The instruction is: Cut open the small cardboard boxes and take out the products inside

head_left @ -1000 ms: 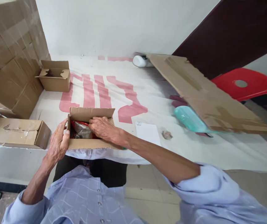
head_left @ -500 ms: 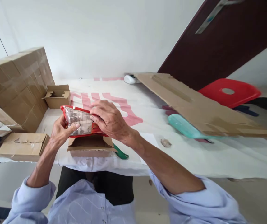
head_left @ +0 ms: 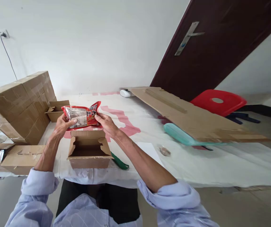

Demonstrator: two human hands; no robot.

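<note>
A red plastic food packet [head_left: 82, 117] with a clear window and dark lettering is stretched between my two hands. My left hand [head_left: 63, 124] grips its left end, thumb on the front. At the right end, my right hand [head_left: 107, 123] pinches the edge between thumb and fingers. Just below and nearer to me stands an open cardboard box [head_left: 90, 160], its flaps folded out and its dark inside showing. What the packet contains cannot be made out clearly. A green strap-like thing [head_left: 120, 162] lies against the box's right side.
Stacked cardboard boxes [head_left: 21, 107] stand at the left, with a small open box [head_left: 55, 113] beside them. Closed cartons [head_left: 23, 157] lie at the front left. A cardboard sheet [head_left: 187, 116] leans over a green object [head_left: 179, 134] at the right. A red stool [head_left: 220, 101] stands beyond.
My right hand has moved from over the packet's front to its right end, uncovering the lettering. The packet now sits farther above the open box. The camera view has tilted up.
</note>
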